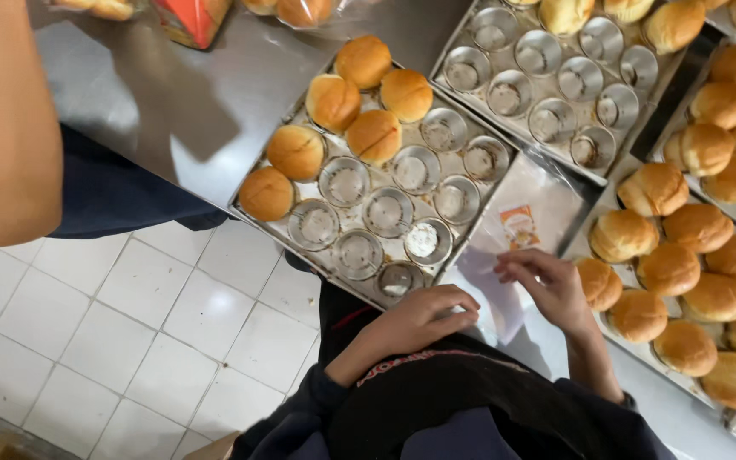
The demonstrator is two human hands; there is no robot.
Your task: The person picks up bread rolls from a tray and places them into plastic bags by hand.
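Both hands, left hand (423, 319) and right hand (547, 285), pinch the clear bag (504, 255) open beside the bun tray (376, 183), ready for filling

My left hand (423, 319) and right hand (547, 285) are bare, no rings or gloves. I wear dark navy sleeves and a black front with a red printed stripe.

Right tray of buns (709, 281) runs past the frame edge; left hand (423, 319) hides part of the clear bag (504, 247).
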